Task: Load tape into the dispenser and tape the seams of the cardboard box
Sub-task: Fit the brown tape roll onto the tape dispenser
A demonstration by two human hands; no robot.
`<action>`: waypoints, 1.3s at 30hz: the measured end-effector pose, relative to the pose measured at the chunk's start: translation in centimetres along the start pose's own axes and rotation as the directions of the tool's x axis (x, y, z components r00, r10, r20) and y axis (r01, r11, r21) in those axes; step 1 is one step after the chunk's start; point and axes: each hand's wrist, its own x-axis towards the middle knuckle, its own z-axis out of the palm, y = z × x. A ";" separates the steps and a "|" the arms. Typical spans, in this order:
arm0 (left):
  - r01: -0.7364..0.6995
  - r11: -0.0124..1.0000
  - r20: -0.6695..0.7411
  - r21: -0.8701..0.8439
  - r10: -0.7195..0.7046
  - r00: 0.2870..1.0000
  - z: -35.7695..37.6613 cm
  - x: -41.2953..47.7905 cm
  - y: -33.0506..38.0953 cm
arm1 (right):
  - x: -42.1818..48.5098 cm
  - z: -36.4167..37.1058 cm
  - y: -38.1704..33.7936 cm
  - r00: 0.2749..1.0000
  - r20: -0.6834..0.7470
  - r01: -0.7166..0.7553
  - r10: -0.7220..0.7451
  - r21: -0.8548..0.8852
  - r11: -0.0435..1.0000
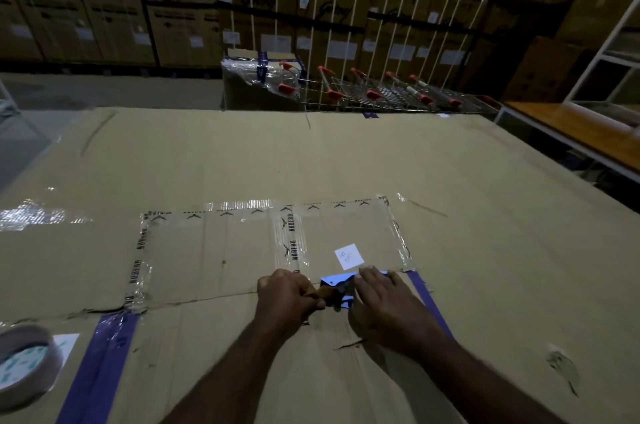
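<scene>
Your left hand (287,295) gripped the dispenser (334,290) handle on the box (242,153) seam, while your right hand (382,295) lay open, pressing blue tape (427,299).

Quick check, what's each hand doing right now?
Left hand: closed around the tape dispenser handle.
Right hand: fingers extended, pressing flat beside the dispenser on the cardboard box; holding nothing visible.

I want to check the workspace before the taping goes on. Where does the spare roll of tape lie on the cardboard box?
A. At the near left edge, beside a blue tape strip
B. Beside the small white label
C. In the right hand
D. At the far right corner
A: the spare roll of tape lies at the near left of the cardboard box, beside the blue tape strip, far from both hands.
</scene>
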 end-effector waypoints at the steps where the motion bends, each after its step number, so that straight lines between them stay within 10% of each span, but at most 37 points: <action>1: -0.004 1.000 0.002 0.007 0.004 1.000 0.0 0.0 0.0 | 0.0 -0.1 0.0 1.000 0.005 -0.003 0.004 -0.028 1.000; 39: -0.010 1.000 -0.009 0.008 0.010 1.000 0.3 0.4 -0.8 | -0.9 0.8 1.5 0.999 0.037 -0.025 0.022 0.073 0.997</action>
